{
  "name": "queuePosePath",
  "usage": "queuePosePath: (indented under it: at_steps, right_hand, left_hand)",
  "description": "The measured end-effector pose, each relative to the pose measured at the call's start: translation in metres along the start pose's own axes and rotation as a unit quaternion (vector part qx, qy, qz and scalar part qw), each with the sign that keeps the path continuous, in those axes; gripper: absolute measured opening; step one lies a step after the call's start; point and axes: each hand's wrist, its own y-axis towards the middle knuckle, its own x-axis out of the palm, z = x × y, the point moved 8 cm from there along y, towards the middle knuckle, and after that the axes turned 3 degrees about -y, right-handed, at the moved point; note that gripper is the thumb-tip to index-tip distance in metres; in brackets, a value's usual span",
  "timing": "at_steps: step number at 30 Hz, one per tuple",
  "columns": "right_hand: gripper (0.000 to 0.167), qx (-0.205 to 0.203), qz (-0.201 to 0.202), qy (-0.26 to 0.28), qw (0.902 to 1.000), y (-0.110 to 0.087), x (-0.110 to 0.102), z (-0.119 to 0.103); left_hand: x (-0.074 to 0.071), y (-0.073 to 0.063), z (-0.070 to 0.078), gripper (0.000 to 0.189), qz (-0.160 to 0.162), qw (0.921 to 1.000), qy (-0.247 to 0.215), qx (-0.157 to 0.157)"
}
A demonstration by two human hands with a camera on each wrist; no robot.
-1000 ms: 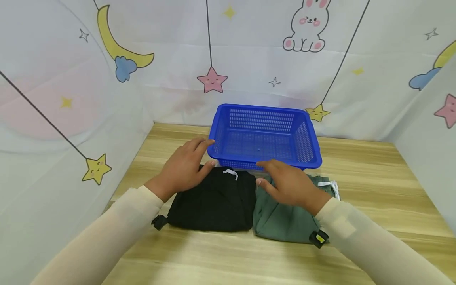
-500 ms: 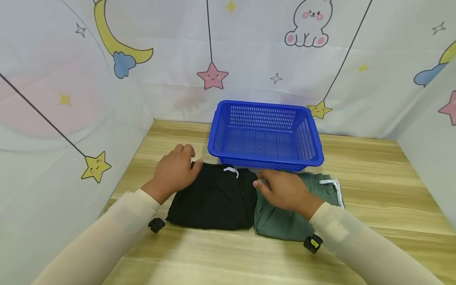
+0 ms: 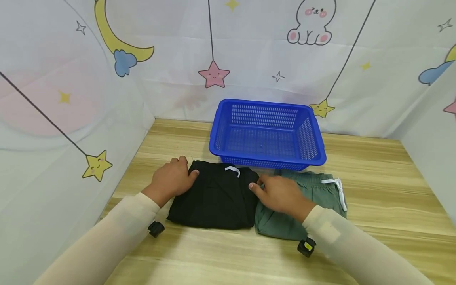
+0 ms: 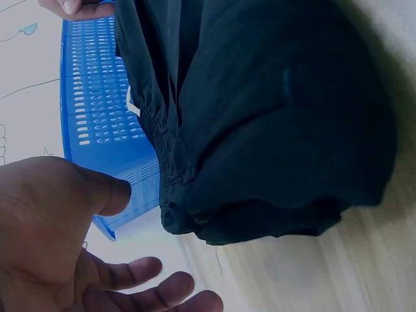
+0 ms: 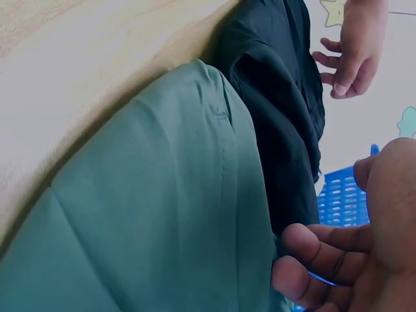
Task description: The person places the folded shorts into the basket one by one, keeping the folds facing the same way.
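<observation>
Folded black drawstring pants [image 3: 213, 198] lie on the table, a white cord at their far edge. Folded green drawstring pants [image 3: 322, 192] lie against their right side. My left hand [image 3: 170, 178] is at the black pants' far left corner; in the left wrist view its thumb [image 4: 114, 197] and fingers are spread apart and hold nothing. Over the seam between the two garments is my right hand [image 3: 281, 194]. Its loosely bent fingertips [image 5: 290, 276] come right to the green pants' edge beside the black pants, with the thumb held apart.
A blue plastic basket [image 3: 216, 136] with slotted walls stands just behind the garments, nothing inside it. White printed cloth walls [image 3: 171, 91] enclose the wooden table [image 3: 384, 178] at the back and both sides. A small black device [image 3: 156, 228] hangs at each wrist.
Both hands have come down and nearer: the left from beside the basket rim to the black pants' left corner, the right leftward to the seam between the garments. The garments stay put.
</observation>
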Motion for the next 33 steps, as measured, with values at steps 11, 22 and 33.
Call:
queuePosePath:
  at_steps: [11,22,33]
  right_hand:
    - [0.052,0.022,-0.032,-0.015,0.9991,0.001,0.012,-0.003]
    - [0.063,0.066,-0.076,-0.017,0.9948,0.002,0.027,-0.004]
    - [0.075,0.073,-0.097,-0.006,0.9925,0.005,0.036,-0.014]
  left_hand:
    - [0.012,-0.002,-0.005,0.070,-0.067,0.9974,0.003,-0.024]
    - [0.027,-0.003,-0.011,0.056,-0.116,0.9927,0.008,-0.034]
    - [0.039,-0.002,-0.009,0.056,-0.142,0.9897,0.012,-0.008]
